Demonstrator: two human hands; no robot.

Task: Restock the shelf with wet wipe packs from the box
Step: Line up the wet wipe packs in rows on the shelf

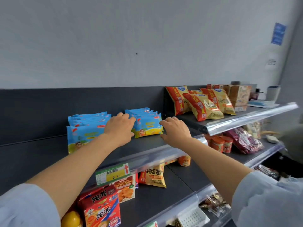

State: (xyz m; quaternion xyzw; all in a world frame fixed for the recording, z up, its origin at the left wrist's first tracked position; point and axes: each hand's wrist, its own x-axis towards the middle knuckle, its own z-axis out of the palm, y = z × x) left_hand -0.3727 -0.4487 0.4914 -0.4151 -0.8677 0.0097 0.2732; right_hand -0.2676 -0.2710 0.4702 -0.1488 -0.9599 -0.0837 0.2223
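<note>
Two rows of blue and yellow wet wipe packs stand upright on the dark top shelf (pixel 144 145). The left row (pixel 83 133) is partly hidden behind my left forearm. The right row (pixel 148 126) sits between my two hands. My left hand (pixel 120 126) rests against the left end of the right row, fingers bent over the packs' tops. My right hand (pixel 175 131) is at the row's right end, fingers relaxed and touching or nearly touching the front pack. The box is not in view.
Yellow and red snack bags (pixel 203 102) and a carton (pixel 239 95) fill the raised shelf to the right. Lower shelves hold red noodle packs (pixel 100 207), chip bags (pixel 153 175) and dark bags (pixel 244 141). A price tag (pixel 113 174) hangs on the shelf's clear front rail.
</note>
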